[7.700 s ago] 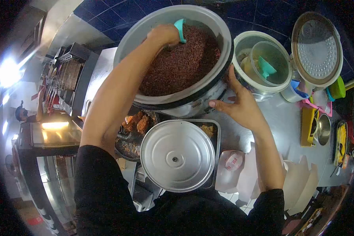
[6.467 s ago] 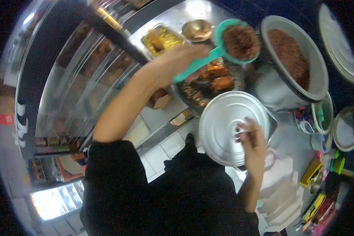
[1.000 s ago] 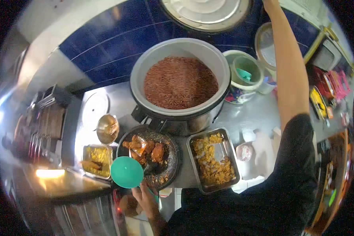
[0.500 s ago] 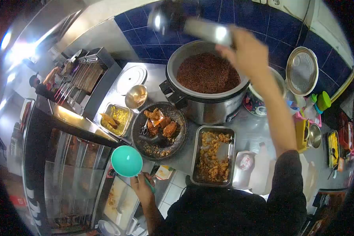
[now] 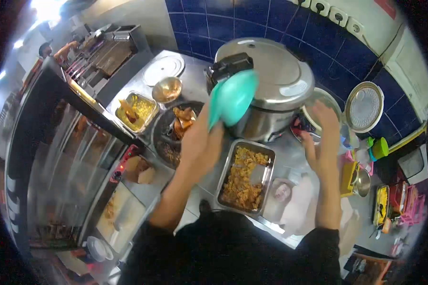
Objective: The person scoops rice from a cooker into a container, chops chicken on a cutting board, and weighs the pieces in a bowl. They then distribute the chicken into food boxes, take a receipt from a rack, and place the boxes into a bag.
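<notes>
My left hand (image 5: 199, 147) is closed round the handle of a teal plastic scoop (image 5: 238, 97), which is blurred and raised in front of the big rice cooker (image 5: 266, 71). The cooker's lid is down, so its contents are hidden. To its right, my right hand (image 5: 324, 135) is empty with the fingers apart, over the edge of a pale round basin (image 5: 335, 99). Partly behind my left forearm stands a dark stone mortar (image 5: 161, 137) with fried pieces in it. A metal tray (image 5: 219, 199) of brown crumbly fried food lies between my arms.
At the left are a tray of yellow food (image 5: 140, 114), a metal bowl (image 5: 169, 90) and a round lid (image 5: 164, 71). A glass display case (image 5: 66, 180) borders that side. Paper wrappers (image 5: 299, 199) lie at the right. Another person (image 5: 47, 50) is at the far left.
The cooker's lid has come down over the dark reddish-brown grains. My right hand has let go of it and lowered. My left hand has raised the scoop toward the cooker.
</notes>
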The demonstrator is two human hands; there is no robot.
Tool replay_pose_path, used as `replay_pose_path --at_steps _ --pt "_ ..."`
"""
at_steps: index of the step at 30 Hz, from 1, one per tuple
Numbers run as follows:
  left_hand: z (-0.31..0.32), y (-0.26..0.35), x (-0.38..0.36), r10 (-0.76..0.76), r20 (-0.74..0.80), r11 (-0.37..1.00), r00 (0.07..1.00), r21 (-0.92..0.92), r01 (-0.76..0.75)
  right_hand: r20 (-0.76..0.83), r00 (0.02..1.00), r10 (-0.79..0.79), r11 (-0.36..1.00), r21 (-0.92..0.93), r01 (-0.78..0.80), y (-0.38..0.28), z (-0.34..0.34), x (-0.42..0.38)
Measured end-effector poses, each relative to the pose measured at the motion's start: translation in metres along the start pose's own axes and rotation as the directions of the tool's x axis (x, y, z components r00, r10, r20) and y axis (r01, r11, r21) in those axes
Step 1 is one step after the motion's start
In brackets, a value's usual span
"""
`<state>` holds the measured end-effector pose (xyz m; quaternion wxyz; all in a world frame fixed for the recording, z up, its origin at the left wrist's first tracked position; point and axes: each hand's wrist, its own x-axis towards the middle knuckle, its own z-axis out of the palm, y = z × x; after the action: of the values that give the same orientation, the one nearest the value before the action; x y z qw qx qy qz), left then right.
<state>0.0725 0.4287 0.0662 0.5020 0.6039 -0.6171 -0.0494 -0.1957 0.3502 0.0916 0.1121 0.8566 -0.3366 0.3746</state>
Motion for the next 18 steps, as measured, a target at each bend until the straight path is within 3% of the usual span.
replay_pose_path --at_steps 1,2,3,4,5,6,7,9,11,12,13,14,15,16,17,18 --pt "0.019 0.020 0.030 -0.046 0.058 0.974 0.997 0.223 0.032 -0.058 0.996 0.075 0.990 0.121 -0.068 -0.010 -0.011 -0.009" --pt "0.039 0.027 0.059 0.048 0.116 0.937 0.992 0.338 -0.085 -0.032 0.998 0.061 0.989 0.134 -0.056 -0.019 -0.020 -0.018" --pt "0.075 0.016 0.088 0.272 -0.035 0.881 0.962 0.410 -0.234 -0.019 0.993 0.121 0.978 0.173 -0.115 -0.029 -0.026 -0.025" --pt "0.095 0.037 0.115 -0.045 -0.163 0.999 0.986 0.022 0.049 0.001 0.985 0.174 0.960 0.222 -0.169 -0.037 -0.032 -0.033" --pt "0.140 0.011 0.149 0.044 -0.010 0.954 0.999 0.296 -0.039 0.035 0.985 0.170 0.960 0.217 -0.174 -0.044 -0.038 -0.040" --pt "0.158 0.010 0.163 0.264 -0.016 0.827 0.964 0.518 -0.218 0.063 0.987 0.150 0.960 0.229 -0.161 -0.051 -0.042 -0.046" --pt "0.162 0.014 0.173 0.214 0.130 0.728 0.968 0.640 -0.247 0.083 0.985 0.152 0.958 0.232 -0.167 -0.053 -0.045 -0.056" --pt "0.195 0.003 0.195 0.014 0.247 0.654 0.969 0.731 -0.196 0.122 0.983 0.134 0.946 0.281 -0.164 -0.058 -0.051 -0.072" --pt "0.215 -0.003 0.201 -0.071 0.217 0.643 0.974 0.756 -0.122 0.149 0.985 0.086 0.927 0.350 -0.134 -0.063 -0.053 -0.078" --pt "0.202 -0.004 0.188 0.169 -0.009 0.678 0.986 0.727 -0.110 0.143 0.984 0.109 0.931 0.333 -0.151 -0.065 -0.052 -0.080" --pt "0.189 0.006 0.162 0.386 -0.232 0.709 0.893 0.694 -0.125 0.141 0.980 0.142 0.934 0.308 -0.180 -0.066 -0.051 -0.080" --pt "0.161 0.022 0.130 0.376 -0.299 0.851 0.877 0.485 -0.199 0.150 0.980 0.128 0.932 0.319 -0.170 -0.070 -0.048 -0.078" --pt "0.132 0.038 0.094 0.350 -0.361 0.930 0.864 0.244 -0.275 0.000 0.992 0.125 0.899 0.422 -0.114 -0.072 -0.041 -0.073" --pt "0.112 0.043 0.049 0.268 -0.323 0.963 0.908 0.055 -0.265 -0.155 0.978 0.138 0.857 0.513 -0.040 -0.077 -0.033 -0.068" --pt "0.105 0.038 0.007 0.156 -0.288 0.957 0.945 -0.192 -0.217 -0.320 0.945 0.066 0.891 0.445 0.089 -0.087 -0.021 -0.060" --pt "0.103 0.026 -0.027 0.067 -0.191 0.861 0.979 -0.484 -0.153 -0.495 0.868 -0.031 0.859 0.431 0.277 -0.101 0.003 -0.049"
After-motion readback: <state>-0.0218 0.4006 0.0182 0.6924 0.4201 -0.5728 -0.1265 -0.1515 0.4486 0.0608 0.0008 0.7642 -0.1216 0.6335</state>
